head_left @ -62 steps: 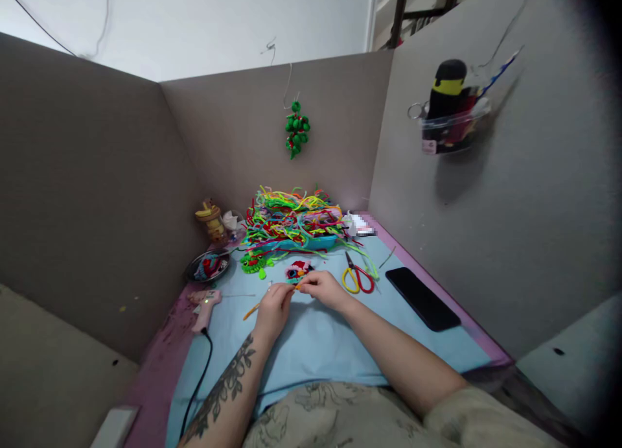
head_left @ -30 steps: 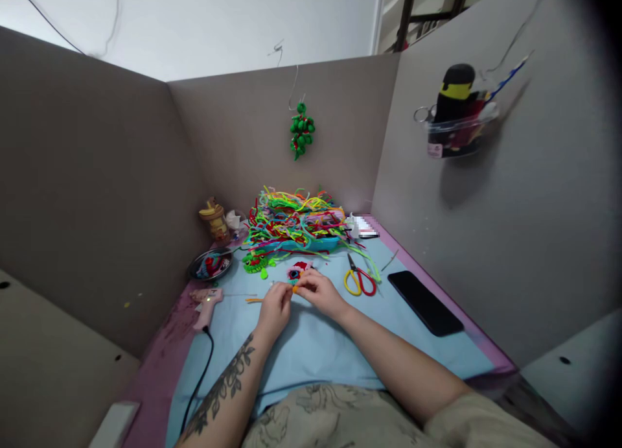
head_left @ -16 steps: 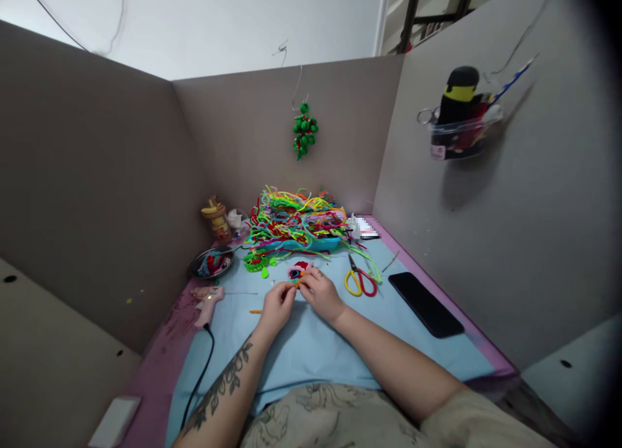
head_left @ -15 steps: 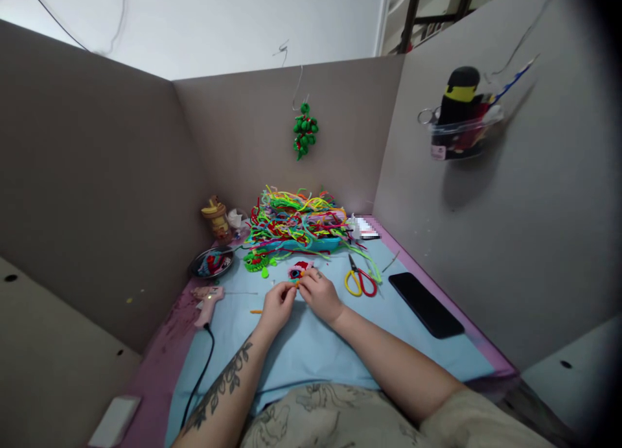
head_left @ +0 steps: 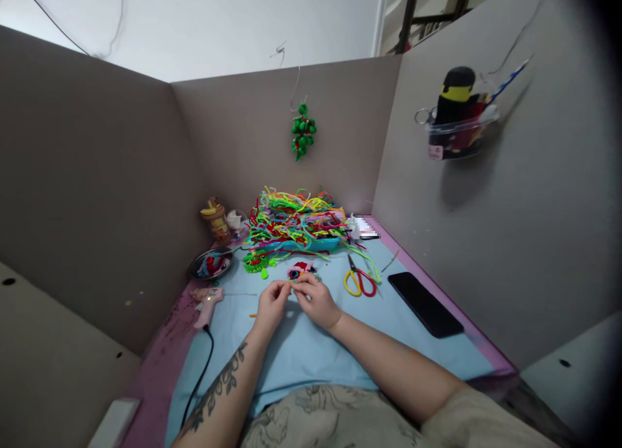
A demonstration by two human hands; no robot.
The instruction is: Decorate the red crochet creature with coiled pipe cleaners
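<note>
At the middle of the blue cloth, my left hand (head_left: 272, 303) and my right hand (head_left: 318, 302) meet at their fingertips. Both pinch a small orange piece of pipe cleaner (head_left: 291, 283), mostly hidden by the fingers. Just beyond them lies a pink, red and blue fuzzy figure (head_left: 301, 268), its near side covered by my right hand. A short orange piece (head_left: 253, 316) rests on the cloth left of my left hand. Farther back, a green fuzzy figure (head_left: 255, 262) sits beside bright green bits (head_left: 265, 273).
A blue tray (head_left: 321, 245) heaped with pipe cleaners (head_left: 296, 218) stands at the back. Scissors (head_left: 359, 283) and a black phone (head_left: 425, 304) lie right. On the left are a pink glue gun (head_left: 208, 306) with its cord and a dark bowl (head_left: 211, 262). Grey partitions (head_left: 286, 111) enclose the table.
My hands have shifted slightly left and nearer to me, with the fingertips still together. Less of the orange piece shows. The view has turned a little.
</note>
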